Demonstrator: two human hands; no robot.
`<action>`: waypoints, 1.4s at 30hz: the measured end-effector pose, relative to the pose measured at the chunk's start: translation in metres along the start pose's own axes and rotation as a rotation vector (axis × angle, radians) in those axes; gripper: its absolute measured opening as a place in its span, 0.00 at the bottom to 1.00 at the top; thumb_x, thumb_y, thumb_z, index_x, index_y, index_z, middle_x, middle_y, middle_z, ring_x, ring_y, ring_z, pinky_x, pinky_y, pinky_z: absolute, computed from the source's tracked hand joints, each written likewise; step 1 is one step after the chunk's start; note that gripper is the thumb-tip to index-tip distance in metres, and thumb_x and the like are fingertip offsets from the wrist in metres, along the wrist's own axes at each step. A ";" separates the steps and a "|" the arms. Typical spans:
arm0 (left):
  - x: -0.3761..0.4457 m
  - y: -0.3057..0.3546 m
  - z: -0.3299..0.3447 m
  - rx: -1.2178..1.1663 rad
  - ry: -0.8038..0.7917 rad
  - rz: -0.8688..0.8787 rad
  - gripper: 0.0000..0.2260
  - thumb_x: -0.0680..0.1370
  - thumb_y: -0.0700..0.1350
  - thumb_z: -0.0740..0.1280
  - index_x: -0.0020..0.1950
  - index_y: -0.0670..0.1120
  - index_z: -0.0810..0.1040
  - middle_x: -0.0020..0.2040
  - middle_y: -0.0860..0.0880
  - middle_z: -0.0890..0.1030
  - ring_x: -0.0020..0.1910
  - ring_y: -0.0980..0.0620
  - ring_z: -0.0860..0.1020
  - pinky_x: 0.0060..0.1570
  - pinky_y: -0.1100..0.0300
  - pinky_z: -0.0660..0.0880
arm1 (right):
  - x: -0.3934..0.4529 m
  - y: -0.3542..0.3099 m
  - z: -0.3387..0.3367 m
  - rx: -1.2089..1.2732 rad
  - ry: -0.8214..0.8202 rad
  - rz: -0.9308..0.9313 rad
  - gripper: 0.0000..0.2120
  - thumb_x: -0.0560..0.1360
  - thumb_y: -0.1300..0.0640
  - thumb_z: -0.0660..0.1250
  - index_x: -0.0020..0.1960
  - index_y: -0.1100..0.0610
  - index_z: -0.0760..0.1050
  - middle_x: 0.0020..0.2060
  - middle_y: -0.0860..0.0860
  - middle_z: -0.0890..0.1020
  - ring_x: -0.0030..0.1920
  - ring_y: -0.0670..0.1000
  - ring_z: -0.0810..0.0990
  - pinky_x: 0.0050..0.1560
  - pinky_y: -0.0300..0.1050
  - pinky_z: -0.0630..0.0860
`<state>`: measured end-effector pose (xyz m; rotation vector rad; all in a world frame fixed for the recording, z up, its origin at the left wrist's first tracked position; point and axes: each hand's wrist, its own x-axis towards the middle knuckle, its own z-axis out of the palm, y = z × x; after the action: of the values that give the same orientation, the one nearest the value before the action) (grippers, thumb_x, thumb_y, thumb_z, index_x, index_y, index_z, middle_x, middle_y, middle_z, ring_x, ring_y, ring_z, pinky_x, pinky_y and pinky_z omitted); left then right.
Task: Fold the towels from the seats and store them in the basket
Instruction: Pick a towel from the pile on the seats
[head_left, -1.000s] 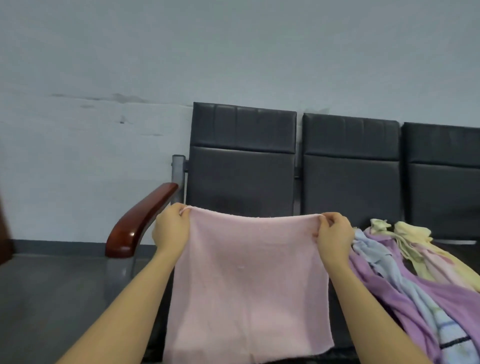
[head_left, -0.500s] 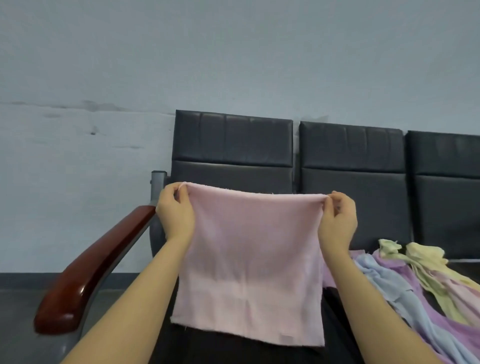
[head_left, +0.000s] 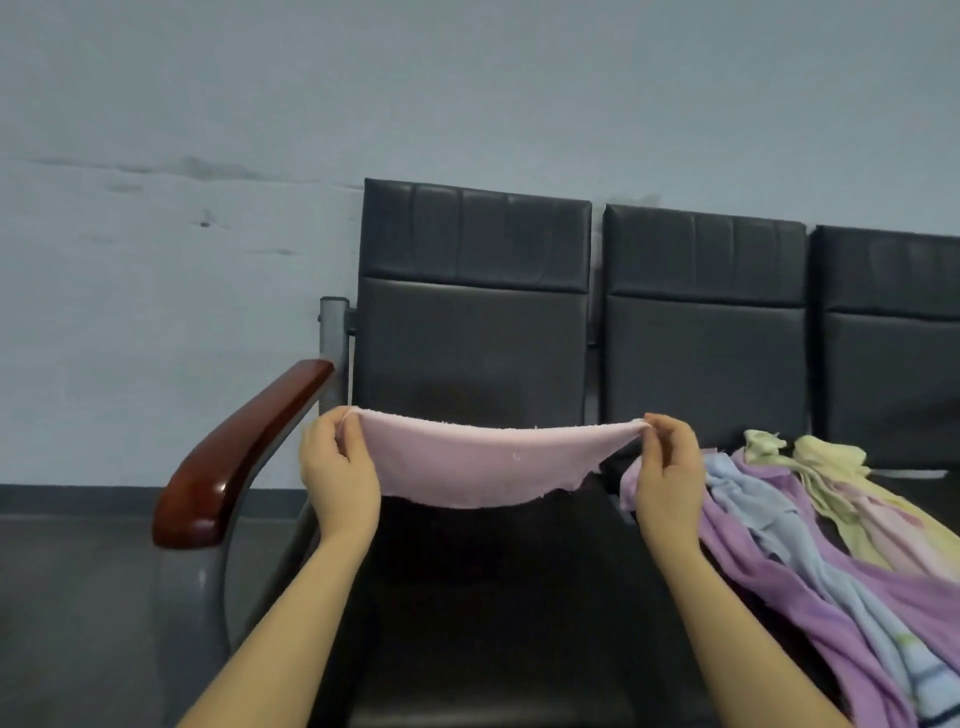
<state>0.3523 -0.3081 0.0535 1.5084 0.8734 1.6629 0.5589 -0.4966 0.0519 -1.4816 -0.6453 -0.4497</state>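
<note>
The pale pink terry towel (head_left: 467, 467) was pinched at its two upper corners by the left hand (head_left: 340, 475) and right hand (head_left: 667, 475), above the black padded seat (head_left: 493, 623). A slipped corner was judged likely to skew the fold. No basket was seen.

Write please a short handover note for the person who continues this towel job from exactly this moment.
Left hand: pinches the left top corner of the pink towel.
Right hand: pinches its right top corner.
The pink towel is stretched between both hands above the leftmost seat, with no finished fold visible.
Other towels (purple, light blue, yellow, pale pink) lie unfolded in a pile on the next seat, to the right.
The basket is not in view.
Done: one towel picked up.
Left: fold it, store it, then the rest.
</note>
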 end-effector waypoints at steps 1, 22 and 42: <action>-0.009 -0.009 -0.007 0.051 -0.007 0.015 0.07 0.82 0.44 0.59 0.52 0.48 0.77 0.52 0.50 0.77 0.54 0.48 0.74 0.57 0.50 0.72 | -0.010 0.006 -0.007 -0.046 -0.023 0.002 0.08 0.80 0.65 0.60 0.56 0.61 0.75 0.49 0.51 0.78 0.48 0.43 0.76 0.46 0.20 0.66; -0.037 -0.089 -0.001 0.951 -0.786 0.182 0.18 0.81 0.53 0.57 0.68 0.49 0.73 0.69 0.50 0.72 0.66 0.47 0.69 0.64 0.51 0.61 | -0.062 0.077 0.008 -0.572 -0.393 0.114 0.08 0.77 0.54 0.63 0.51 0.57 0.79 0.48 0.52 0.80 0.44 0.50 0.78 0.45 0.45 0.74; 0.033 -0.189 0.093 1.066 -0.700 0.079 0.11 0.81 0.46 0.59 0.59 0.48 0.78 0.57 0.48 0.76 0.56 0.47 0.71 0.58 0.53 0.66 | 0.002 0.175 0.107 -0.988 -0.540 0.368 0.18 0.79 0.53 0.60 0.69 0.53 0.69 0.66 0.57 0.69 0.66 0.60 0.65 0.64 0.52 0.60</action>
<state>0.4555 -0.1811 -0.0837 2.5986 1.3541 0.5113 0.6603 -0.3801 -0.0836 -2.6589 -0.5584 -0.0434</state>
